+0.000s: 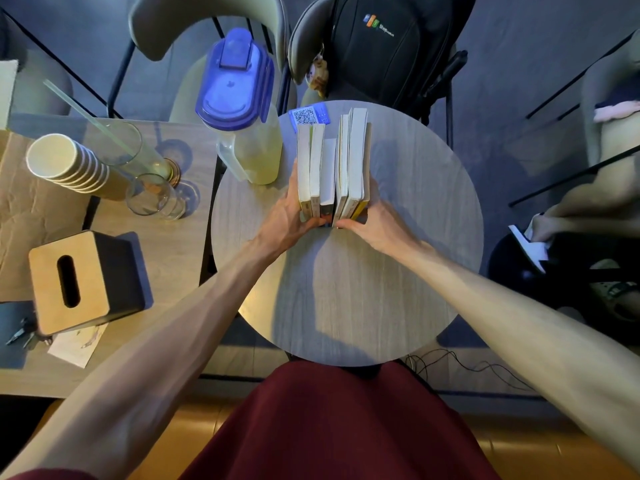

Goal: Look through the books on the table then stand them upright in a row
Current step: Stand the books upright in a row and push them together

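Several books (331, 168) stand upright side by side in a row on the round grey table (398, 254), page edges up and spines toward me. My left hand (289, 216) presses the left side of the row, fingers curled at the near ends of the books. My right hand (375, 225) presses the right side, against the yellow-covered outer book (358, 157). The row is squeezed between both hands. A narrow gap shows between the middle books.
A clear pitcher with a blue lid (242, 109) stands just left of the books. A QR-code card (308, 116) sits behind them. The left table holds stacked paper cups (65, 164), glasses (152, 195) and a tissue box (79, 282). Chairs and a black backpack (384, 46) stand beyond; a person's legs at right.
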